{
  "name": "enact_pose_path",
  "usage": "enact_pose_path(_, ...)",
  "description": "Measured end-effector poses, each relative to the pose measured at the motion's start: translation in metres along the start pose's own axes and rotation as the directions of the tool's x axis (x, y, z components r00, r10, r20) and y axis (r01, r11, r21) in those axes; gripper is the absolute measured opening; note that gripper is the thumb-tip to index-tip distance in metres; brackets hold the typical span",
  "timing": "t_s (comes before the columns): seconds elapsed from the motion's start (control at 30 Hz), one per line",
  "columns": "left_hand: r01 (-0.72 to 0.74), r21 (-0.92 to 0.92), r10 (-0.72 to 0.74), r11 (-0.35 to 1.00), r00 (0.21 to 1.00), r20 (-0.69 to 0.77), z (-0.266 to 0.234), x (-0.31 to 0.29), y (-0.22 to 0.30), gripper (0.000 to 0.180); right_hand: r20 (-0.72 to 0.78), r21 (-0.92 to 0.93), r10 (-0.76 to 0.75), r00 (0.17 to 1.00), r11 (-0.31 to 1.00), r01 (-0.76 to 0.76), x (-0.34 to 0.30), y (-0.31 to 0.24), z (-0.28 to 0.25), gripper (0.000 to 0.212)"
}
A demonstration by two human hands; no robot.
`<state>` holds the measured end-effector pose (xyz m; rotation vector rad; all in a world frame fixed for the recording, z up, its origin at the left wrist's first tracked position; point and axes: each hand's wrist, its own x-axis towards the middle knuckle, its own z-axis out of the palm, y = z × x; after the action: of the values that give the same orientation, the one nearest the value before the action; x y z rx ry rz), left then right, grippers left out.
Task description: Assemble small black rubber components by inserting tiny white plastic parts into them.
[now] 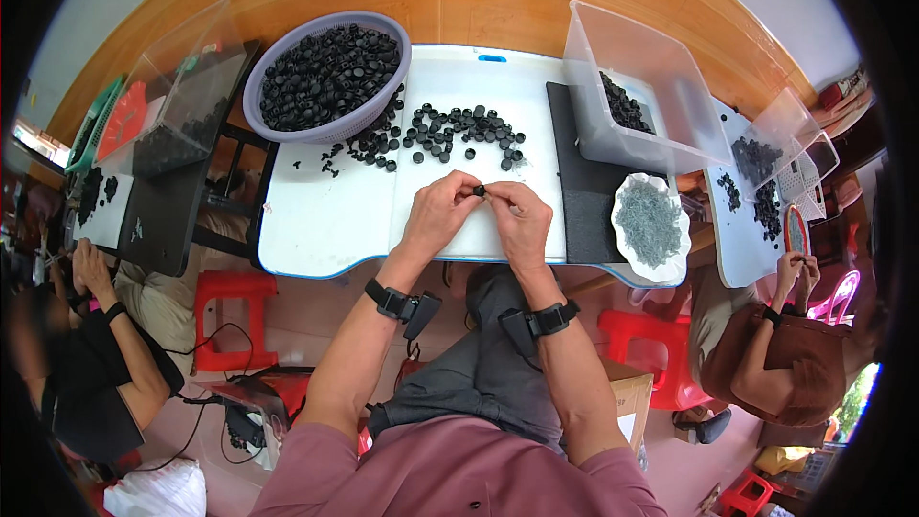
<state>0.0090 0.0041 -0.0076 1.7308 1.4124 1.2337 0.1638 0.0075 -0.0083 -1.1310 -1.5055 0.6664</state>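
Above the near part of the white table (325,220), my two hands meet at a small black round cap (479,191). My left hand (443,213) pinches it from the left, and the fingertips of my right hand (521,220) close on it from the right. Just beyond my fingers lies a loose spread of black caps (464,129), one of them (470,152) a little apart from the others. Whether my fingers also hold a second small part cannot be seen.
A lavender basket (394,111) heaped with black caps stands at the back left. To the right, a clear plastic bin (632,148) holds black parts on a dark mat (586,201). Near it is a white scalloped dish (667,271) of grey-green bits. People work at tables on both sides.
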Motion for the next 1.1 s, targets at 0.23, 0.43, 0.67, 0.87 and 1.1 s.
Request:
enact_pose_path(0.23,-0.039,0.006,0.039,0.999,0.999,-0.004,0.000,0.000,-0.004,0.021,0.016,-0.111,-0.123,0.992,0.986,0.124,0.000,-0.006,0.000,0.012)
enact_pose_path(0.43,-0.044,0.002,0.044,0.999,0.999,0.000,0.001,0.000,-0.004,0.019,0.029,-0.163,-0.196,0.980,0.967,0.198,-0.002,-0.006,0.002,0.015)
enact_pose_path(0.67,-0.009,0.004,0.008,1.000,0.998,0.056,-0.010,0.000,0.000,0.030,0.017,-0.186,-0.197,0.980,0.963,0.197,-0.005,-0.005,0.007,0.019)
enact_pose_path(0.87,0.212,-0.204,-0.170,0.956,0.964,0.206,-0.016,0.006,0.002,0.029,0.025,-0.262,-0.345,0.938,0.904,0.339,-0.005,-0.002,0.004,0.021)
enact_pose_path(1.1,0.171,-0.278,-0.139,0.945,0.982,0.131,-0.011,0.003,-0.010,0.029,0.035,-0.129,-0.225,0.974,0.965,0.228,-0.006,-0.004,0.004,0.019)
